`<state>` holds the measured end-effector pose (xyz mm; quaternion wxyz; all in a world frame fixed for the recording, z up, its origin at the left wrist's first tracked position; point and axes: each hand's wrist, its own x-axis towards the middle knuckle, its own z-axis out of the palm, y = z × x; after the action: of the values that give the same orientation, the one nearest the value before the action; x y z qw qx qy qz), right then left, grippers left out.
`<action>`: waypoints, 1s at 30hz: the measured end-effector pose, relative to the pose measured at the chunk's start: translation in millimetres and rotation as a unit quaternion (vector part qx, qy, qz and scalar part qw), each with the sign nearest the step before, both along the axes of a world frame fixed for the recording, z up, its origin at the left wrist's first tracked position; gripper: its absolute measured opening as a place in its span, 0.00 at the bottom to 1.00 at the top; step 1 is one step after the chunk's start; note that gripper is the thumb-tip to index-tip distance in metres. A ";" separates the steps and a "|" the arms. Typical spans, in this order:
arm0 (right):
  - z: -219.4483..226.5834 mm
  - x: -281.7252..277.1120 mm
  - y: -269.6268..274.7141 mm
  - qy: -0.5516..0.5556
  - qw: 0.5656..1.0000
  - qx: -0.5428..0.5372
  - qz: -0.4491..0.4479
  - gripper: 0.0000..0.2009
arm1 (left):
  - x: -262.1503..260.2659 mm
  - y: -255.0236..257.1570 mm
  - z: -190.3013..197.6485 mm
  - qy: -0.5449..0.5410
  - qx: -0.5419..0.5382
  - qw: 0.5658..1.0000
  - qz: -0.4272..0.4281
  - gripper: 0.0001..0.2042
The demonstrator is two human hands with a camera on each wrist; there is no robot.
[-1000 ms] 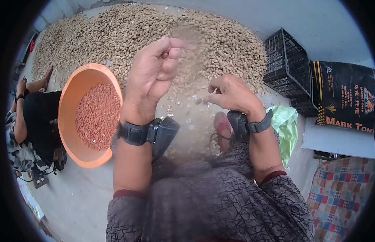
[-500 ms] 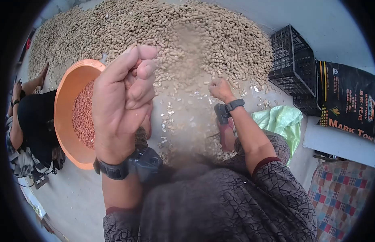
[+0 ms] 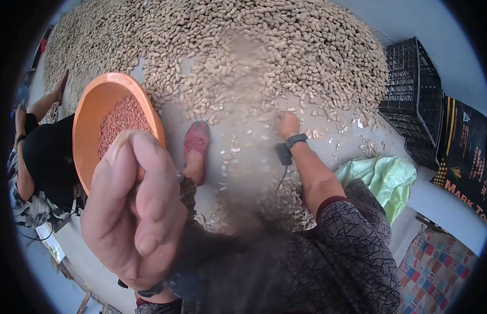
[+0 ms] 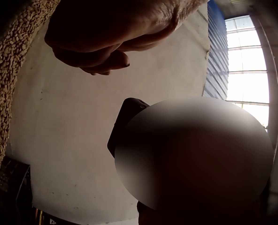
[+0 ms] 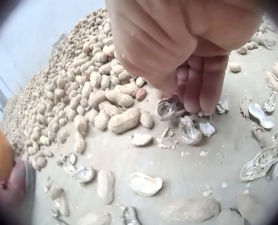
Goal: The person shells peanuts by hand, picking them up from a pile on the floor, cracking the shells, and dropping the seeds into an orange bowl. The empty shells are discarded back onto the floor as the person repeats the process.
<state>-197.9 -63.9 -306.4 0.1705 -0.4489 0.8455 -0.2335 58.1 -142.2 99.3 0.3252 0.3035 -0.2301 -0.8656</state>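
Note:
My left hand (image 3: pixel 133 214) is raised close to the head camera, in front of the orange basin (image 3: pixel 88 125). Its fingers curl in against the thumb around a peanut kernel, of which only a reddish sliver shows. Red peanut kernels (image 3: pixel 122 118) lie in the basin. Down at the floor, by the near edge of the heap of unshelled peanuts (image 3: pixel 311 47), is my right hand (image 5: pixel 176 42). In the right wrist view its fingertips point down among broken peanut shells (image 5: pixel 190 131), right at an opened shell (image 5: pixel 166 108); I cannot tell whether they pinch it. A reddish kernel (image 5: pixel 140 94) lies beside them.
Black crates (image 3: pixel 411 78) and a black printed sack (image 3: pixel 466 152) stand at the right. A pale green bag (image 3: pixel 382 180) lies near my right leg. Another person (image 3: pixel 44 152) sits at the left beside the basin. My shoe (image 3: pixel 196 138) rests between basin and shells.
My left hand has come back toward the head camera and leftward, still curled. My right hand has gone down from above the floor to the shells at the heap's edge. The head view has shifted.

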 end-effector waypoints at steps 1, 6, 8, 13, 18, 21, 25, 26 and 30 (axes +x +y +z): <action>-14.0 -0.2 -4.4 -0.011 1.000 0.000 0.004 0.07 | -0.1 -2.7 -1.5 -0.011 0.000 1.000 0.004 0.13; -32.3 -11.3 -7.8 0.036 0.992 0.116 0.033 0.06 | -0.8 -0.6 3.3 -0.048 0.017 0.998 0.034 0.13; -47.9 -15.5 -6.0 0.074 0.985 0.135 0.081 0.07 | 3.3 -1.1 -0.3 -0.041 0.009 0.999 0.031 0.12; -9.6 3.7 -7.8 0.096 0.976 0.154 0.122 0.06 | -0.4 3.3 -1.0 -0.023 0.005 1.000 0.015 0.13; 82.9 14.5 -51.0 -0.268 0.955 -0.080 -0.099 0.06 | -11.2 3.3 -9.8 -0.049 0.056 0.996 0.055 0.14; 171.3 33.5 -74.4 -0.369 0.881 -0.297 0.004 0.04 | -15.7 2.8 -21.6 -0.043 0.106 0.992 0.057 0.17; 278.8 66.3 -66.2 -0.292 0.829 -0.442 0.178 0.02 | -22.7 2.6 -37.3 -0.076 0.095 0.992 0.029 0.21; 291.8 70.6 -63.4 -0.271 0.816 -0.459 0.224 0.03 | -26.7 2.4 -39.0 -0.101 0.099 0.990 0.028 0.21; 321.8 72.0 -53.5 -0.106 0.847 -0.368 0.370 0.08 | -33.2 5.8 -45.5 -0.129 0.123 0.983 0.044 0.20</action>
<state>-125.9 -117.4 15.4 0.1548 -0.7306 0.4458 -0.4934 24.9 -136.3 53.8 0.2902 0.4603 -0.1486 -0.8257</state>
